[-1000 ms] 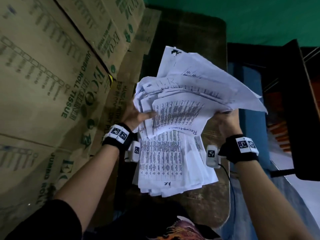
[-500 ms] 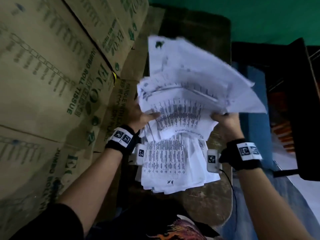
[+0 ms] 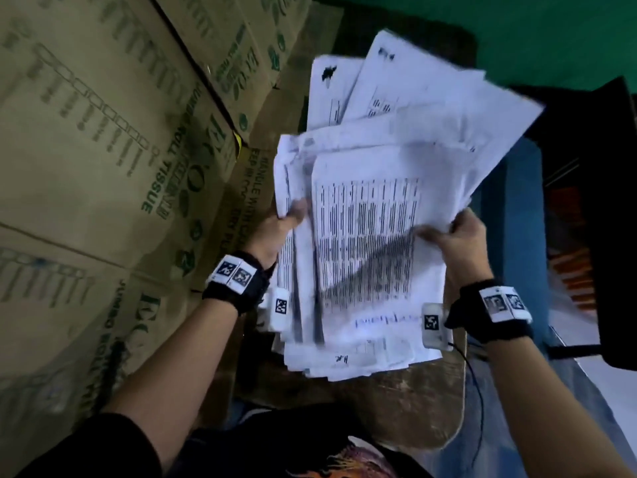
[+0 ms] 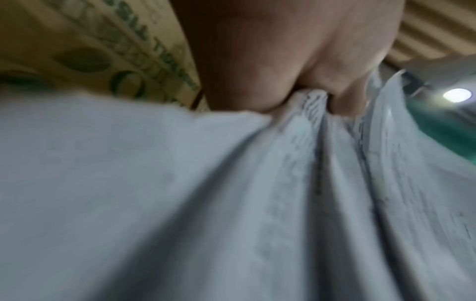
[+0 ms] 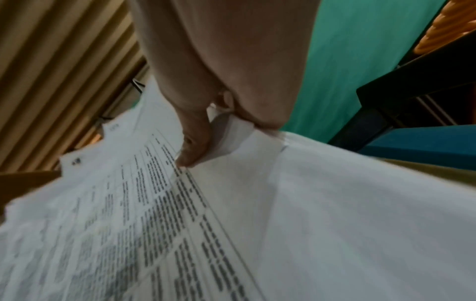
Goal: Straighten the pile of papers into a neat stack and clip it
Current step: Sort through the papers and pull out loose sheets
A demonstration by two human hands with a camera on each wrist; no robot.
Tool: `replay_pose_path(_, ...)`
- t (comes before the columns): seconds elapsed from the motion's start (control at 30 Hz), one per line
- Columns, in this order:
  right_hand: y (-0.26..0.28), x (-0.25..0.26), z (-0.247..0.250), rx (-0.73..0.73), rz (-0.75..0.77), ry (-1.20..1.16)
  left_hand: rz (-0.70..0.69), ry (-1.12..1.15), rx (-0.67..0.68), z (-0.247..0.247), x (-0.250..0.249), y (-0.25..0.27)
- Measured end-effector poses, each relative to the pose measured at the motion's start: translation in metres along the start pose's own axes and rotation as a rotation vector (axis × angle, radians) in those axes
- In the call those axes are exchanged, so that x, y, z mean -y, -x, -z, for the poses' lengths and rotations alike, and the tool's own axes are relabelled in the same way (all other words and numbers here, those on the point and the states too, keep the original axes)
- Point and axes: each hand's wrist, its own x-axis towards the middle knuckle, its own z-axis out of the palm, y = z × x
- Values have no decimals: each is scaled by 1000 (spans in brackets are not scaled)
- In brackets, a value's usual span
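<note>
Above the worn wooden table, 1 uneven pile of thin printed papers is held by 2 hands: left hand and right hand are each pinched on 1 side edge.

Printed cardboard boxes stacked at left, worn wooden table, green wall, blue seat

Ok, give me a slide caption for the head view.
Both hands, left hand and right hand, hold a ragged pile of papers beside cardboard boxes.
</note>
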Motion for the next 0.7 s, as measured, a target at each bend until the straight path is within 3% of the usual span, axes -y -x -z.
replay_pose_path(0.13, 6, -42, -11, 56, -150, 102, 215, 8, -74, 10, 46, 1)
replay_pose_path(0.27, 4, -83, -26, 76, -296, 245, 438, 44, -32, 16, 87, -5)
replay_pose_path(0.37, -1, -108, -34, 118, -409, 367, 520, -42, -125, 19, 108, -11)
replay_pose_path(0.47, -5, -112, -42, 175, -458, 623, 489, -152, -176, 23, 124, -21)
replay_pose_path(0.5, -7, -108, -45, 185, -415, 775, 467, -171, -207, 24, 129, -24)
replay_pose_path(0.57, -12, -91, -56, 241, -179, 980, 441, -205, -233, 24, 135, -27)
replay_pose_path(0.63, -24, -80, -72, 365, 146, 1068, 384, -234, -246, 18, 130, -24)
replay_pose_path(0.7, -41, -74, -90, 489, 312, 1142, 342, -240, -245, 18, 131, -25)
